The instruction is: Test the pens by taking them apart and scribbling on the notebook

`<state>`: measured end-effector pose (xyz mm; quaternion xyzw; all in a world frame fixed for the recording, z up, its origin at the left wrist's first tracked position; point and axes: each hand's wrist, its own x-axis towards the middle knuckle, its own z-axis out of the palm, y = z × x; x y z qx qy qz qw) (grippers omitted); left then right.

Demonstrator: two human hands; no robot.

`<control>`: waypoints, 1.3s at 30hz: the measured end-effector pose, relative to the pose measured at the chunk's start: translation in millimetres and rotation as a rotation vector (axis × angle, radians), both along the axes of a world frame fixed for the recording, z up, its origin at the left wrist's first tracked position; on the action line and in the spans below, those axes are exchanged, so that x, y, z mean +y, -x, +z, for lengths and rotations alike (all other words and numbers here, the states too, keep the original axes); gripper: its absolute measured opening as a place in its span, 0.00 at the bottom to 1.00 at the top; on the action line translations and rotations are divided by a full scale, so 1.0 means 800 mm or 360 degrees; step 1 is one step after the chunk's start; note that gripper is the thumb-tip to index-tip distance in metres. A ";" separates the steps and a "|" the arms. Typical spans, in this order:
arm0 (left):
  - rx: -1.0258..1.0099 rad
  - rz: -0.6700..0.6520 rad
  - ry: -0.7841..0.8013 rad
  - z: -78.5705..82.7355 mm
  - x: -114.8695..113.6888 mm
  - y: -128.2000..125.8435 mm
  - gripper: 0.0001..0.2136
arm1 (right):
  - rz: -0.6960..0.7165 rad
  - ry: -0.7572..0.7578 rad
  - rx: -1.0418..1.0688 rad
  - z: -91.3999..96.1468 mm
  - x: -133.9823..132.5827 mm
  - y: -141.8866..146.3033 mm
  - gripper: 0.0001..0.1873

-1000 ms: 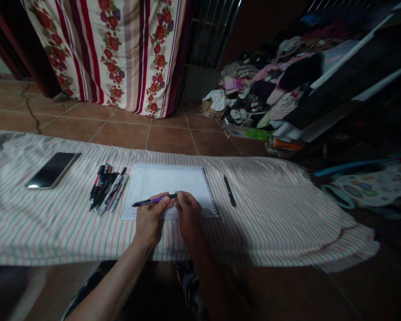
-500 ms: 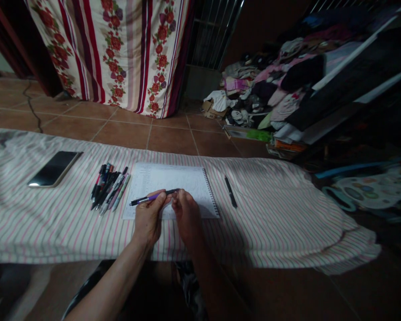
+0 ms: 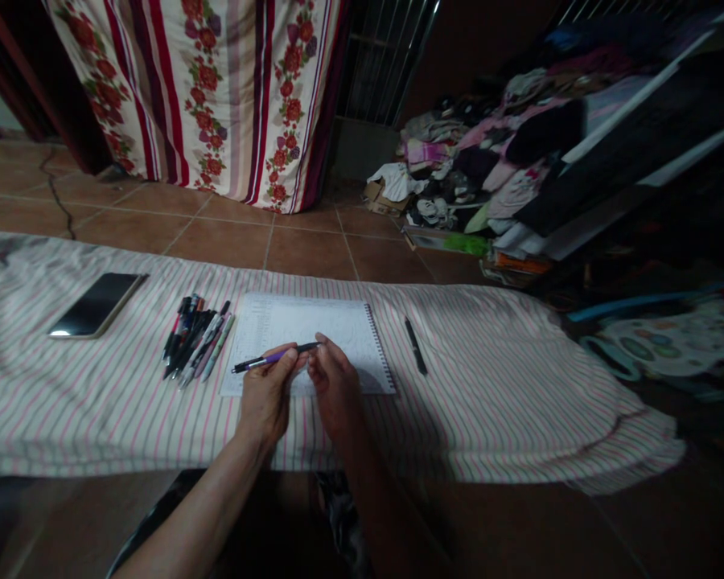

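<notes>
Purple pen (image 3: pixel 274 357) above the notebook (image 3: pixel 307 318)
Left hand (image 3: pixel 266 398) is closed around its barrel; right hand (image 3: pixel 339 388), fingers curled, is at its dark end, whether gripping I cannot tell; better to keep the barrel steady

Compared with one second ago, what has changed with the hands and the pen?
The purple pen shifted slightly left, its right end tipping up. The right hand also moved slightly left, one finger raised; its grip is unclear. The left hand still holds the pen. Notebook, phone, pen pile and lone black pen stayed.
</notes>
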<state>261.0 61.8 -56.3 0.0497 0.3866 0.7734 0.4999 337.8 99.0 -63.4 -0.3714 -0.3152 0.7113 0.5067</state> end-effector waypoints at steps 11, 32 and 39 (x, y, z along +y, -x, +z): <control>0.0018 -0.0061 -0.0008 -0.001 -0.002 -0.001 0.12 | 0.0027 -0.0034 -0.0155 -0.006 0.000 0.001 0.10; -0.0047 -0.0048 -0.0056 -0.006 0.001 -0.003 0.09 | 0.0060 -0.0142 -0.0186 -0.004 0.002 -0.004 0.10; -0.0097 -0.0031 -0.0036 -0.003 0.002 -0.005 0.07 | 0.0036 -0.0191 -0.0209 -0.005 0.001 -0.006 0.09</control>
